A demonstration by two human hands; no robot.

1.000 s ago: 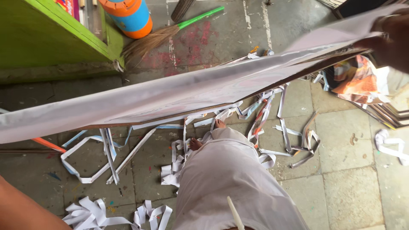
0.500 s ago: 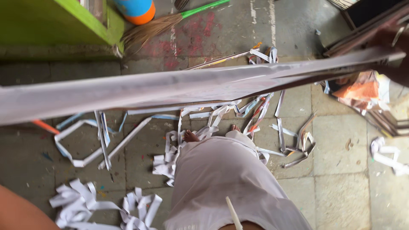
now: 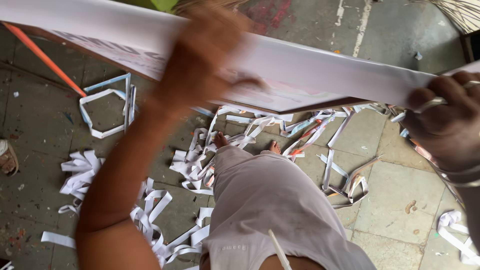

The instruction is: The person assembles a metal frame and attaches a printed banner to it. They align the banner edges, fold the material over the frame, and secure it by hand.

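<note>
The scene is lit by soft, even daylight; no hard shadows or glare are seen on the stone floor (image 3: 400,200). The left hand (image 3: 200,60) is heavily smeared by motion blur, and the white sheet (image 3: 310,70) beneath it is softened. Paper strips (image 3: 200,160) below the sheet are rendered sharply.

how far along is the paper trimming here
Already done: many cut paper strips lie scattered on the stone floor around the person's bare feet. In hand: a large white sheet is held up, the left hand, blurred, on its middle and the right hand gripping its right edge. Left: that sheet looks whole; how much more paper waits cannot be told.
</note>
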